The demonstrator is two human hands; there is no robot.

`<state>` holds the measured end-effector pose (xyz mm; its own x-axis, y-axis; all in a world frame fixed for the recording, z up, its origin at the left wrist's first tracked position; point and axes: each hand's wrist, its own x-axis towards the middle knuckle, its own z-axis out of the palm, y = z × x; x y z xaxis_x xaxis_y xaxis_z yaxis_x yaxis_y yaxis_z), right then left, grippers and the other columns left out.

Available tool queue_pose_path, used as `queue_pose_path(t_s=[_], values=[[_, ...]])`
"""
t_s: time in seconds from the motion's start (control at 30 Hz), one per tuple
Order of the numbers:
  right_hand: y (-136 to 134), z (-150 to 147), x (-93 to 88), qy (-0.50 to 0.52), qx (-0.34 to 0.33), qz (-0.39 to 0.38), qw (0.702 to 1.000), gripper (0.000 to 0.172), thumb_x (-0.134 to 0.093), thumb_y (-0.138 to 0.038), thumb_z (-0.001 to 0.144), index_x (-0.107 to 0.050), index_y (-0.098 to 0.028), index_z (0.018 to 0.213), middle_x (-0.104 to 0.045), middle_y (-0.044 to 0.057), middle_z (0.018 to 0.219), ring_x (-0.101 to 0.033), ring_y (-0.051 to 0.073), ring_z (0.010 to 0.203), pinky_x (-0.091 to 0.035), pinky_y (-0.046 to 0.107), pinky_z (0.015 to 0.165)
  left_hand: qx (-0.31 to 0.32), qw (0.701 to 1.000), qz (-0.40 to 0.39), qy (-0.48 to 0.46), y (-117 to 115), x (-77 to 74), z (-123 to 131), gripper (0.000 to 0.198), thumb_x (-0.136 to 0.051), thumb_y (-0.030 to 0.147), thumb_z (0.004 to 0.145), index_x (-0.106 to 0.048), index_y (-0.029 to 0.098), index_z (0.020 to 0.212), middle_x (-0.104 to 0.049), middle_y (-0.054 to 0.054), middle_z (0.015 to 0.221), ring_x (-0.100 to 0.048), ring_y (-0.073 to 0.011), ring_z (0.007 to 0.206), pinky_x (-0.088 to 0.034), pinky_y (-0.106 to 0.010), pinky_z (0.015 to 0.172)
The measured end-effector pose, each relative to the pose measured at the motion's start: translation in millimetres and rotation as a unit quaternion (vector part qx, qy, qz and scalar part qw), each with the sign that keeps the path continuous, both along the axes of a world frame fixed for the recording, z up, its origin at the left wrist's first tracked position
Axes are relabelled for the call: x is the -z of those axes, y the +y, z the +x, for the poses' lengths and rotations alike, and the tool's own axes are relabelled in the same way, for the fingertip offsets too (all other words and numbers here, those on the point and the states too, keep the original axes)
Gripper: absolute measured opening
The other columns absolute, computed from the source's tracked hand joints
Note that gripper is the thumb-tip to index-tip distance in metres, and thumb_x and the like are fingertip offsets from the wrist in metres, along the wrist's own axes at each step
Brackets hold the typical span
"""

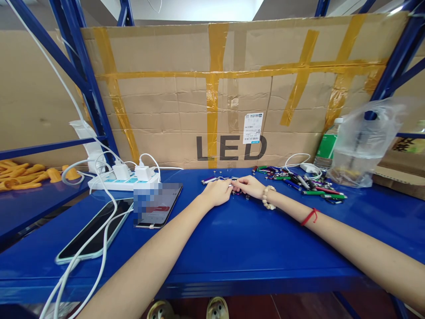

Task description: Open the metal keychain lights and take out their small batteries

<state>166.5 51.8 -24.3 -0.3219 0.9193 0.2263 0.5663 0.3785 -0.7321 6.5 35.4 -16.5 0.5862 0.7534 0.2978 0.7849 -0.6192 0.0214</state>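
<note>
My left hand (217, 192) rests low over the blue tabletop (252, 239), its fingers closed. My right hand (251, 186) meets it at the fingertips in a pinch, a beaded bracelet (267, 197) on its wrist. Whatever lies between the fingertips is too small to make out. A purple and silver stick-shaped piece (208, 180) lies just beyond my left hand, and small dark metal bits show under and beside my right hand. To the right spreads a pile of slim coloured metal sticks (303, 182) in green, red, blue, silver and black, some with rings or clips.
Two phones, one dark (96, 230) and one lit (159, 206), lie at the left with white cables. Behind them sits a power strip (109, 180). A taped cardboard sheet (159, 106) closes the back. A bottle (327, 144) and a plastic bag (358, 146) stand right.
</note>
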Motion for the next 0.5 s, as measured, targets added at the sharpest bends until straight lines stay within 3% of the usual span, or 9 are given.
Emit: queue_pose_path(t_s=[0.5], values=[[4.5, 3.3, 4.2, -0.007, -0.005, 0.011, 1.0, 0.047, -0.046, -0.057, 0.069, -0.063, -0.013, 0.064, -0.06, 0.003, 0.061, -0.048, 0.009, 0.05, -0.035, 0.02, 0.045, -0.004, 1.0, -0.001, 0.0, 1.1, 0.6, 0.3, 0.031, -0.025, 0.028, 0.086, -0.051, 0.017, 0.097, -0.062, -0.008, 0.099, -0.059, -0.0215, 0.089, -0.045, -0.033, 0.075]])
